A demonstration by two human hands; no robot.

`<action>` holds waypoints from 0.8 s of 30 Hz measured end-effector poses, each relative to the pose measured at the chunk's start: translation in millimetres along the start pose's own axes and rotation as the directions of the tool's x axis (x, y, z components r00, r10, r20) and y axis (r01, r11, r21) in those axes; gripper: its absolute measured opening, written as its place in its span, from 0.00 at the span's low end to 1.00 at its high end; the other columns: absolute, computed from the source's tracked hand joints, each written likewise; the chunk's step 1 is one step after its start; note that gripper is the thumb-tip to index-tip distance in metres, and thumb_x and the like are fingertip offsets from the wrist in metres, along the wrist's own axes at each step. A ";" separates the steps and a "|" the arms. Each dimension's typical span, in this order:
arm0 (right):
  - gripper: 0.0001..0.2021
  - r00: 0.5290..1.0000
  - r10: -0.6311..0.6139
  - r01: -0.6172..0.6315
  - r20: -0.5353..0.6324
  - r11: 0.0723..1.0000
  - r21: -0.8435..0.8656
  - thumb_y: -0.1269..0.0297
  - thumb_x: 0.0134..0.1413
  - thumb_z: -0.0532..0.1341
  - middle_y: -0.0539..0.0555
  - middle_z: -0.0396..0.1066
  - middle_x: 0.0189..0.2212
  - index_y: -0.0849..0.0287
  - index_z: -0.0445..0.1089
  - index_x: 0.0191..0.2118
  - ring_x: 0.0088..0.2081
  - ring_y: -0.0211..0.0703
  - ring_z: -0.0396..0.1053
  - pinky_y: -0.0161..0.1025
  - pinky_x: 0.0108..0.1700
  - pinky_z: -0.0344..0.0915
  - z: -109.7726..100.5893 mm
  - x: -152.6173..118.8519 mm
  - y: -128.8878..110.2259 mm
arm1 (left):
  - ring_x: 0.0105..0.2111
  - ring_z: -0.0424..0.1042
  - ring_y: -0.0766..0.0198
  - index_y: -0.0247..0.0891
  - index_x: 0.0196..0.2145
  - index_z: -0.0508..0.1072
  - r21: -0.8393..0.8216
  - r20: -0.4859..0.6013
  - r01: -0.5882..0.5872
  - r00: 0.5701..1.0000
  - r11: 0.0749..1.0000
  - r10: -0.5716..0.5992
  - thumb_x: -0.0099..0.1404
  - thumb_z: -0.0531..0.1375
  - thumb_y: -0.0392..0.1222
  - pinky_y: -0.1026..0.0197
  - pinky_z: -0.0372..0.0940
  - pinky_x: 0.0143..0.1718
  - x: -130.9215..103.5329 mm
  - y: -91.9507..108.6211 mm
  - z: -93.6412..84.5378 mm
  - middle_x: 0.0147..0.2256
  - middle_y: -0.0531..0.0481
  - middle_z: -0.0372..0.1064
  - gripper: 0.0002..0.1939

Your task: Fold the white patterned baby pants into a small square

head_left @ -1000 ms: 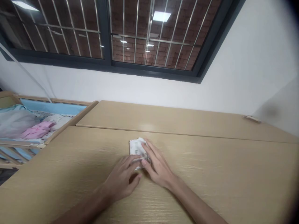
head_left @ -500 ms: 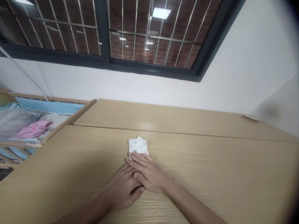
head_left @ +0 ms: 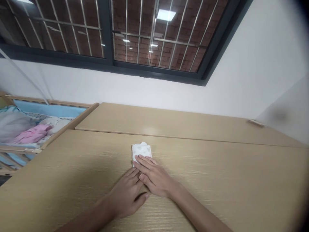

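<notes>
A small white folded item with faint prints (head_left: pixel 141 150) lies on the wooden table (head_left: pixel 229 180), in front of both hands. My right hand (head_left: pixel 155 177) rests flat with its fingers stretched over the near part of that item. Just to the left, my left hand (head_left: pixel 129 193) lies palm down, its fingertips at the item's near edge and partly under my right fingers. Its thumb is spread towards the right. The near edge of the white item is hidden beneath the fingers.
A wooden crib (head_left: pixel 58 133) with blue lining, a pink cloth (head_left: pixel 33 133) and white bedding stands at the left. Behind the table run a raised board (head_left: pixel 169 124), a white wall and a barred window (head_left: pixel 156 69). A small pale object (head_left: pixel 256 122) lies at the back right.
My right hand has shifted very slightly to the right over the white item. The left hand is nearly unmoved, and the view has shifted a little.
</notes>
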State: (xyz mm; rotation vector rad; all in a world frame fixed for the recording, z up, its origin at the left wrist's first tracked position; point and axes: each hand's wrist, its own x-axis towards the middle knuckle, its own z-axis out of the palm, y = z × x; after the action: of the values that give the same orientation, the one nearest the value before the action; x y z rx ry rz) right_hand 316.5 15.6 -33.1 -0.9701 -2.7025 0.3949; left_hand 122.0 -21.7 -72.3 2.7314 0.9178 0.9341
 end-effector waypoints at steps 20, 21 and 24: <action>0.27 0.988 0.140 -0.142 -0.059 0.989 -0.032 0.53 0.76 0.43 0.55 0.44 0.73 0.58 0.53 0.72 0.74 0.47 0.38 0.55 0.73 0.44 4.6 0.8 8.7 | 0.63 0.63 0.48 0.32 0.65 0.59 0.034 0.158 0.034 0.987 0.999 -0.039 0.70 0.58 0.45 0.41 0.58 0.67 -1.5 -2.7 -0.6 0.62 0.37 0.65 0.29; 0.27 0.989 0.139 -0.141 -0.059 0.990 -0.030 0.53 0.76 0.43 0.55 0.44 0.73 0.58 0.52 0.72 0.74 0.47 0.38 0.55 0.73 0.44 4.5 0.8 8.5 | 0.63 0.63 0.49 0.32 0.65 0.59 0.033 0.159 0.035 0.986 0.999 -0.040 0.70 0.58 0.45 0.41 0.58 0.67 -1.3 -2.7 -0.9 0.62 0.37 0.65 0.29; 0.26 0.989 0.136 -0.138 -0.063 0.990 -0.027 0.53 0.76 0.43 0.55 0.44 0.73 0.57 0.52 0.72 0.74 0.47 0.38 0.55 0.73 0.44 4.7 0.5 8.6 | 0.63 0.63 0.49 0.33 0.64 0.59 0.030 0.166 0.038 0.985 0.999 -0.043 0.70 0.58 0.45 0.41 0.58 0.67 -0.6 -2.3 -1.7 0.62 0.38 0.66 0.28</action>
State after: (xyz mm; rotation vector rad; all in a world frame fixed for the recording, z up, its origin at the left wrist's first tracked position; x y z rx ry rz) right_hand 319.6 21.5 -40.3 -1.1614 -2.6031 0.3440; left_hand 119.4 -20.3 -71.9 2.7509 0.9573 0.6792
